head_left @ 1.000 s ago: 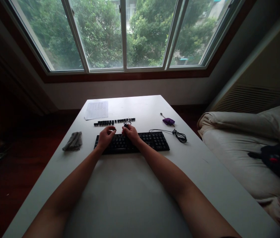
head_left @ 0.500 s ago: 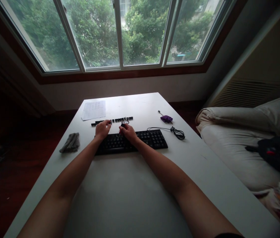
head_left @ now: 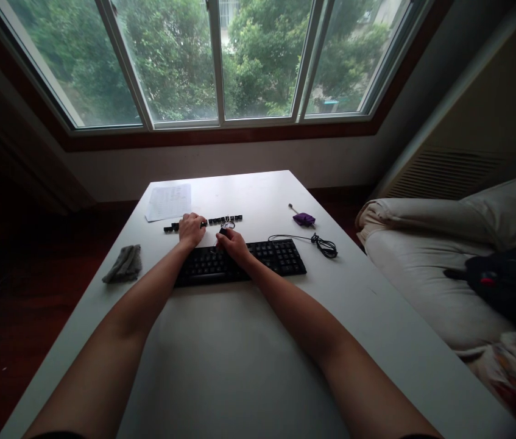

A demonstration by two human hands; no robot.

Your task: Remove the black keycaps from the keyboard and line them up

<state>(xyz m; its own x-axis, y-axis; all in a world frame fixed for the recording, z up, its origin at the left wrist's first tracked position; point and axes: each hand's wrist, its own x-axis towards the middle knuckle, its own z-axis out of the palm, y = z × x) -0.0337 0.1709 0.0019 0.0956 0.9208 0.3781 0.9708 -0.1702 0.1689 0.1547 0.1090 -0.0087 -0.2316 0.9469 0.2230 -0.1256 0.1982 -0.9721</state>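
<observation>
A black keyboard (head_left: 276,257) lies across the white table, below both hands. Just beyond it runs a row of loose black keycaps (head_left: 225,219). My left hand (head_left: 190,230) is over the left part of this row, fingers closed around a dark keycap (head_left: 203,224) at its right side. Part of the row is hidden behind that hand. Above the keyboard's middle, my right hand (head_left: 234,245) grips a keycap puller (head_left: 227,225) with thin wire loops pointing up and away. Its dark handle is mostly covered by the fingers.
Printed paper (head_left: 169,201) lies at the table's far left, and a folded grey cloth (head_left: 123,264) near the left edge. A coiled cable (head_left: 325,246) sits right of the keyboard. Behind it are a purple pouch (head_left: 304,219) and a thin stick (head_left: 292,208). A sofa (head_left: 404,256) stands right.
My left hand has moved forward from the keyboard's back edge onto the keycap row, back of the hand turned up. My right hand stays nearly in place with the puller. The view shifted slightly.
</observation>
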